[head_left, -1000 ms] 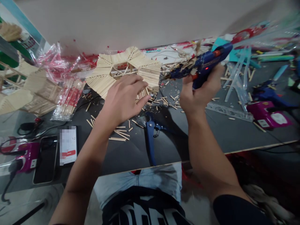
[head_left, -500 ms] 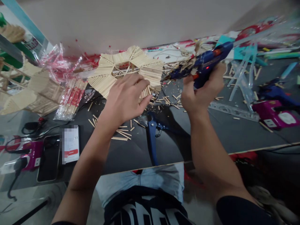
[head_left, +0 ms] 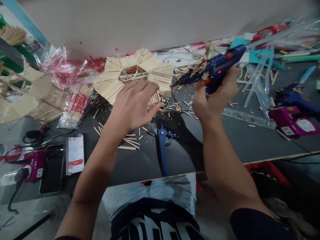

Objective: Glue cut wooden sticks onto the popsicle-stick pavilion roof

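My right hand [head_left: 216, 93] is closed round the grip of a blue hot glue gun [head_left: 217, 68]. Its nozzle points left, close to the right edge of a star-shaped model built of thin wooden sticks [head_left: 161, 73]. A small red light glows on the gun's side, and dried glue and debris cling to its front. My left hand [head_left: 136, 105] curls over the near side of the model, thumb towards the right; its fingertips are partly hidden. Below it a blue hand cutter [head_left: 162, 143] lies on the dark table [head_left: 182, 156], among short cut sticks [head_left: 131, 143].
Another stick model [head_left: 45, 95] stands at the left, beside bagged sticks [head_left: 77, 103]. Two phones [head_left: 51, 170] and a purple power socket [head_left: 35, 165] lie at front left. A clear ruler [head_left: 250, 118], glue sticks [head_left: 258, 78], another purple socket [head_left: 292, 121] and a second glue gun [head_left: 295, 96] are on the right.
The glue gun and my right hand have shifted very slightly to the left. My left hand stays nearly in place on the model.
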A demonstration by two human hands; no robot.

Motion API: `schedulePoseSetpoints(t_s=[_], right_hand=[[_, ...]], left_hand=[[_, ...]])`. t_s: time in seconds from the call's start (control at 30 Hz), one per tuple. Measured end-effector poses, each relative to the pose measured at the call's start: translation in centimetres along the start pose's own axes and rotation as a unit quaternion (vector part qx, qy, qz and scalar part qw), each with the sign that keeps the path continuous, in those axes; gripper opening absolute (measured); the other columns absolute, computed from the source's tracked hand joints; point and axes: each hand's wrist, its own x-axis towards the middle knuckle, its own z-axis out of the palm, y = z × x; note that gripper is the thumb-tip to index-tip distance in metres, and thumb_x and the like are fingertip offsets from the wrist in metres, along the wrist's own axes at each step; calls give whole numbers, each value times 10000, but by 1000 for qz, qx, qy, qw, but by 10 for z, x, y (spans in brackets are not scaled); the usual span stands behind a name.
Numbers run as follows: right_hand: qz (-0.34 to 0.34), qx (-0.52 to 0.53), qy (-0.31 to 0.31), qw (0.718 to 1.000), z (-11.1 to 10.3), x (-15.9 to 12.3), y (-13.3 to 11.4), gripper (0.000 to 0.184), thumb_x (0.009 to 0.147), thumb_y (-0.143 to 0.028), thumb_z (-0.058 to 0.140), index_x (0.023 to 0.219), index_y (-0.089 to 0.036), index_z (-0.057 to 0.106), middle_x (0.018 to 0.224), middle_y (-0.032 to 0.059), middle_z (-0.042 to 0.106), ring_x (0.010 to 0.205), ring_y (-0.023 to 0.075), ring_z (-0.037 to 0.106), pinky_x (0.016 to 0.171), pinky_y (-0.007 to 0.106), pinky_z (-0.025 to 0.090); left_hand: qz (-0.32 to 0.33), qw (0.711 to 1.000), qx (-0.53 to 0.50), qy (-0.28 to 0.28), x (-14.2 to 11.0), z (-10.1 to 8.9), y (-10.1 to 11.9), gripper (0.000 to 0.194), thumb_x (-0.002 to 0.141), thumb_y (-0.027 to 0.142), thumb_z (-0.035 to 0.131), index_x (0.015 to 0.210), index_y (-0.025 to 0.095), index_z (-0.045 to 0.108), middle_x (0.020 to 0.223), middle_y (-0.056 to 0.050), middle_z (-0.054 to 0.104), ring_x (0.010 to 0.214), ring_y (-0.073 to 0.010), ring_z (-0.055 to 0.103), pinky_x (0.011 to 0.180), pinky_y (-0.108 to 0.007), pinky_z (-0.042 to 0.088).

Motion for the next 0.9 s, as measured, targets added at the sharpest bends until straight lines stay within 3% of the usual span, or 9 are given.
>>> schedulePoseSetpoints(t_s=[0.63,0.9], right_hand=[[27,-9,-18,999,3,-2,3,228,798,-296,584,968,-247,440,841,-4,454,738,174,486,723,362,466],[35,-23,-14,999,4,-2,1,227,797,-319,572,968,-250,439,836,2,477,731,183,514,732,390,510]], left_hand=[[-2,1000,-5,4,0,1,1,433,1011,529,481,1196,182,662,1222,-118,728,1171,-293,656,1027,-435,487],[2,1000,-21,1,1,1,-1,470,1047,560,391,1197,223,682,1232,-106,731,1178,-286,660,1032,-448,487]])
